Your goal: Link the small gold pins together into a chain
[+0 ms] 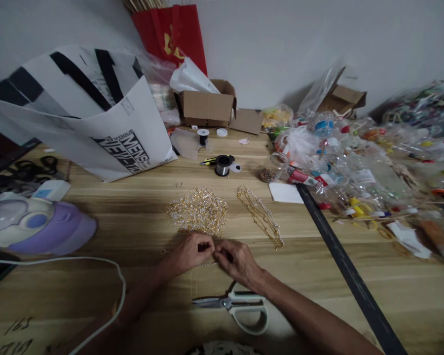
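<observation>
at left, a bag (138, 129) reads "mens"; beads (198, 209) lie just beyond left hand (193, 251) and right hand (239, 261), fingertips pinched together.

The left hand (194, 250) and the right hand (239, 260) meet — any bit between them is too tiny to tell. A shiny gold pile (198, 209) sits just past them — scissors (228, 302) lie nearer on the tabletop (133, 217).
</observation>
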{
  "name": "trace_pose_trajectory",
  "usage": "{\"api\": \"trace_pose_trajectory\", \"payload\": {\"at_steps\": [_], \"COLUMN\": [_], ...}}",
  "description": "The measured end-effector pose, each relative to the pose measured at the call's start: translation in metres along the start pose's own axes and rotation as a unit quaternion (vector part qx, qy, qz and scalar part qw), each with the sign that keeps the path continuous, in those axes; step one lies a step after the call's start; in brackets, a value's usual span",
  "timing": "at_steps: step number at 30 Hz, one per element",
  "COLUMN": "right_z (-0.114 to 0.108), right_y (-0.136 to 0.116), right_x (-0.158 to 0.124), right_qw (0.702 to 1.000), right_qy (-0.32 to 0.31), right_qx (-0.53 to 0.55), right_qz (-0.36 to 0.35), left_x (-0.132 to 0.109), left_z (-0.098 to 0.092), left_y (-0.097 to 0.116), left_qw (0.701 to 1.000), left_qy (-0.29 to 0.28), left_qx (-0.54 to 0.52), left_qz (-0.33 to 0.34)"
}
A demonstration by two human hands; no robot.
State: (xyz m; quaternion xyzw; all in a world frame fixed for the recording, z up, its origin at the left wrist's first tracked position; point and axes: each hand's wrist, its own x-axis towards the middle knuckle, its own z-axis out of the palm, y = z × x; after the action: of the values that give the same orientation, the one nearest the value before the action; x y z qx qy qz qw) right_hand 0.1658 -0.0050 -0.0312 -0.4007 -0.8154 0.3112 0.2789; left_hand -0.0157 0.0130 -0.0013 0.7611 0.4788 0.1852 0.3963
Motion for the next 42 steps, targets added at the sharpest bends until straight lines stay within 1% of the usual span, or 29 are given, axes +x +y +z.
{"api": "trace_pose_trajectory", "payload": {"at_steps": [4, 7, 15, 20, 25, 32, 35, 42], "right_z": [-0.0026, -0.0038, -0.0006, -0.0021, -0.0042, -0.0036, -0.0028, -0.0028], "right_y": [-0.0041, -0.0053, 0.0003, -0.0007, -0.0018, 0.0009, 0.0018, 0.0008], "right_x": [0.0016, 0.0023, 0.0006, 0.0014, 0.0026, 0.0033, 0.0033, 0.0045], "right_qw": [1.000, 1.000, 1.000, 1.000, 0.999, 0.997, 0.997, 0.993], "right_qy": [0.011, 0.012, 0.011, 0.019, 0.020, 0.033, 0.031, 0.035], "right_qx": [0.017, 0.019, 0.011, 0.014, 0.043, 0.060, 0.067, 0.106], "right_qz": [0.001, 0.005, -0.020, -0.010, 0.002, -0.023, -0.004, 0.047], "left_x": [-0.0001, -0.0001, -0.0024, -0.0018, -0.0015, -0.0012, -0.0013, -0.0007], "left_z": [0.0029, 0.0060, 0.0048, 0.0031, -0.0003, -0.0012, -0.0019, -0.0007], "left_y": [-0.0042, -0.0078, -0.0038, -0.0054, -0.0049, -0.0036, -0.0028, -0.0051], "left_qw": [1.000, 0.999, 0.996, 0.992, 0.994, 0.995, 0.995, 0.994], "left_qy": [0.014, 0.025, 0.059, 0.067, 0.057, 0.052, 0.043, 0.052], "left_qx": [-0.024, -0.030, 0.023, 0.047, 0.040, 0.030, 0.038, 0.044], "left_qz": [-0.003, 0.007, 0.070, 0.098, 0.087, 0.084, 0.082, 0.086]}}
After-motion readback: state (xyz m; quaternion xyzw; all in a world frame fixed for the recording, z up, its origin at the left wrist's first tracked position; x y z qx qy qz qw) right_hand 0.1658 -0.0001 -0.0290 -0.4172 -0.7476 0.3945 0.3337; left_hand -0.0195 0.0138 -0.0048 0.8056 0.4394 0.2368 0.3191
